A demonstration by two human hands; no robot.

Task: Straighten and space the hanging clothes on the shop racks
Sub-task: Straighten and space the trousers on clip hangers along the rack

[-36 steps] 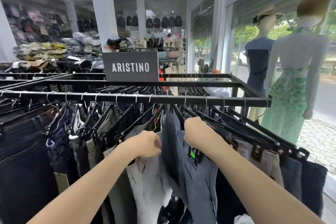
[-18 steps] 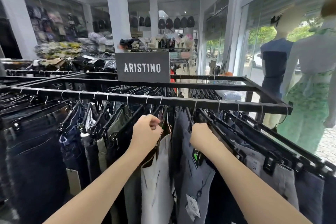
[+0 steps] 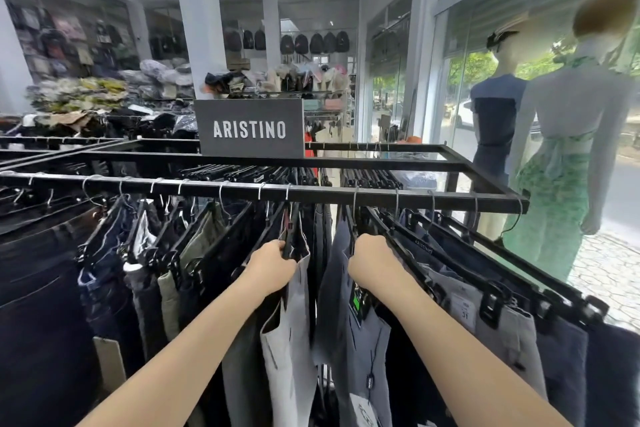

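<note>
Left hand (image 3: pixel 270 269) grips one black hanger (image 3: pixel 289 239) of pale trousers (image 3: pixel 291 350); right hand (image 3: pixel 374 262) grips a second hanger (image 3: pixel 353 229) of blue-grey trousers (image 3: pixel 360 340). One sign (image 3: pixel 249 128) reads ARISTINO; one tag (image 3: pixel 464 310), 31.

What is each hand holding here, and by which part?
The left hand grips the pale trousers by their hanger; the right hand grips the blue-grey trousers by theirs.

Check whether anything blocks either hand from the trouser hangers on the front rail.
Nothing visible does. The left hand already grips the pale grey trousers by their hanger, and the right hand grips the blue-grey trousers by theirs.
</note>
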